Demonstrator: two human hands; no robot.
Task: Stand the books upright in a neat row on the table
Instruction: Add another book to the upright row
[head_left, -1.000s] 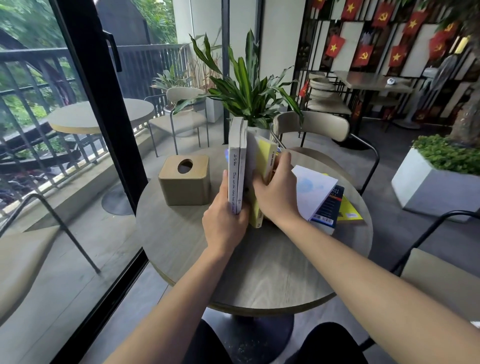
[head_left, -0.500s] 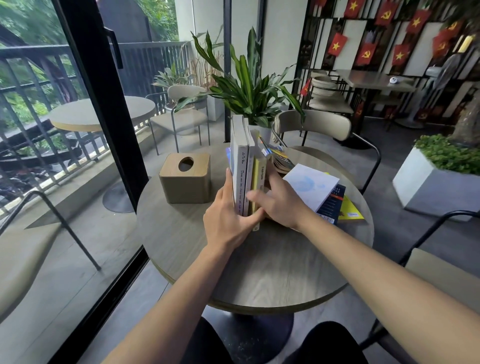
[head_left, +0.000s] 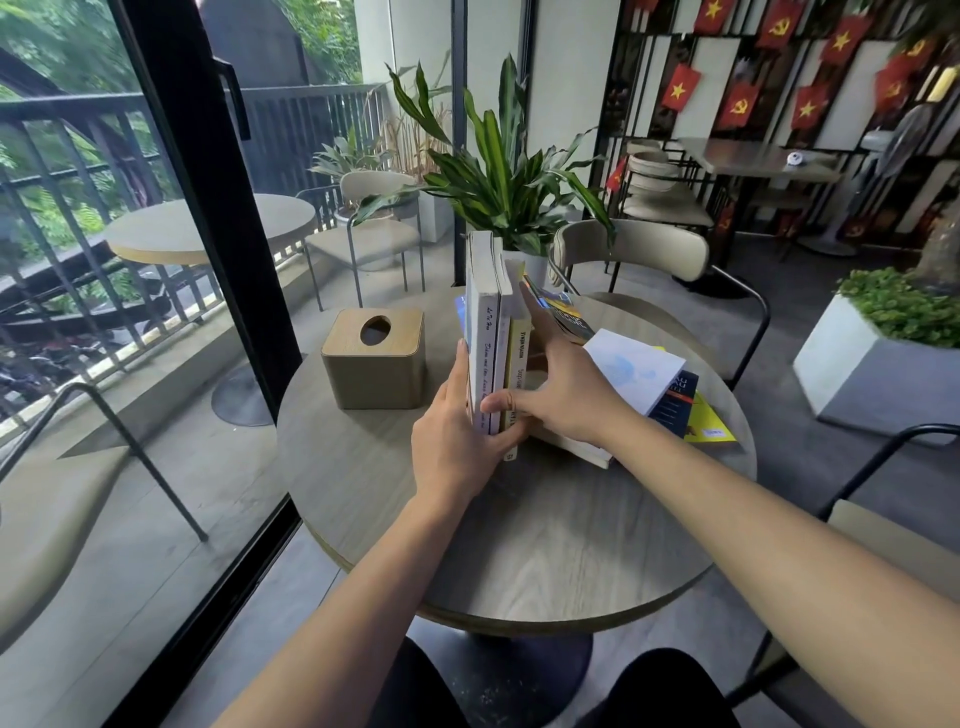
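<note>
Books stand upright near the middle of the round table, three of them side by side with spines toward the person: a tall white one on the left, a thinner white one in the middle, a shorter yellow one on the right. The left hand is clamped around the near end of this group, fingers along the left cover and thumb coming under the spines on the right side. The right hand is spread wide, the thumb lying across the spines and touching the left thumb, the palm and fingers pressing against the right face of the yellow book. It grips nothing, it only pushes flat. So the two hands are close together and squeeze the row from both sides.

To the right, more books lie flat in a loose pile, one white on top, a dark one and a yellow one under it, and one more leans behind the right hand. A wooden tissue box stands just left of the row, apart from it.

Compared with half a second before, the right hand has opened wider and moved a little forward along the yellow book, which now stands straighter against the others. One second before, that book was leaning out
</note>
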